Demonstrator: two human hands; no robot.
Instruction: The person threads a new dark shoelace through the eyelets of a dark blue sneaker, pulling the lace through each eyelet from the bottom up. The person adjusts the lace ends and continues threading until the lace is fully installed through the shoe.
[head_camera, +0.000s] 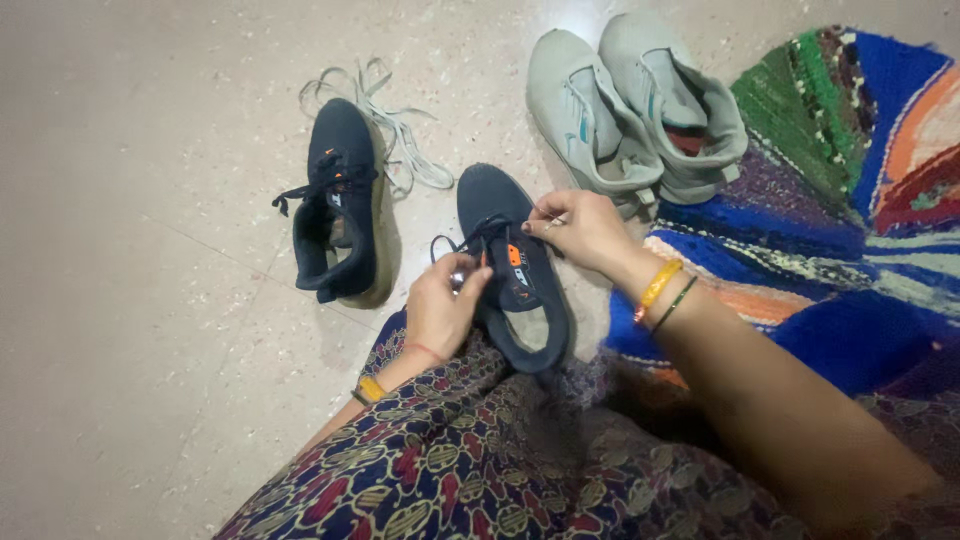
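Observation:
A dark navy sneaker (520, 275) with an orange tag lies on the floor in front of my patterned lap. My left hand (442, 305) pinches its black lace at the sneaker's left side. My right hand (582, 228) pinches the other lace end near the upper right of the lacing. A black lace loop (440, 247) hangs off the left side. The matching navy sneaker (338, 205) lies to the left, laced, resting on its side.
A pair of pale grey sneakers (630, 110) stands at the back, against a colourful woven rug (850, 180) on the right. Loose whitish laces (385, 120) lie on the speckled floor (130, 250) behind the left navy sneaker.

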